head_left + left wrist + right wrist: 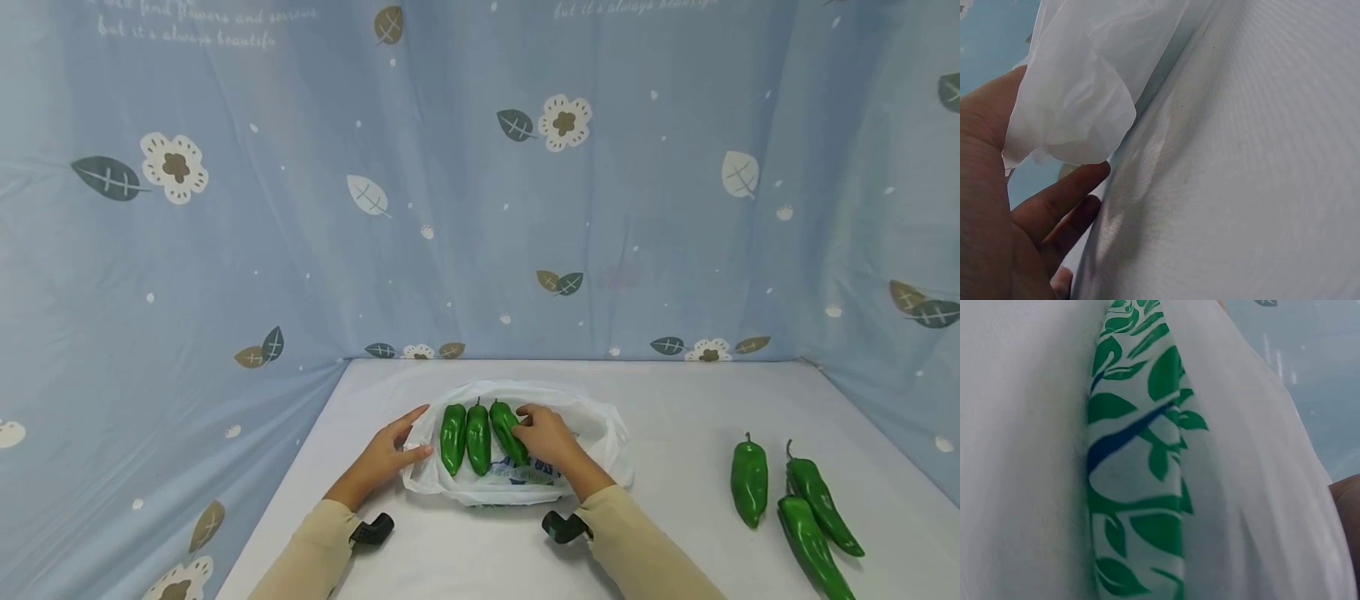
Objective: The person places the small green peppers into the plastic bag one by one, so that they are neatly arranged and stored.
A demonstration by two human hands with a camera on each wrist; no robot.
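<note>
Nearest stuff: three loose green peppers [750,483] [825,504] [810,542], four o'clock from the white plastic bag [510,497], lying on the white table [675,467]. Left hand [382,456] at the bag's nine o'clock: fingers straight and spread, thumb well apart, bag edge between them, one fingertip at the plastic. Right hand [549,436] comes over from five o'clock: fingers curled, pinching the slanted pepper [504,423] inside the bag. Two more peppers [478,443] [453,440] lie at its nine o'clock, also inside. Patterned blue curtain [465,242] behind, twelve o'clock.
</note>
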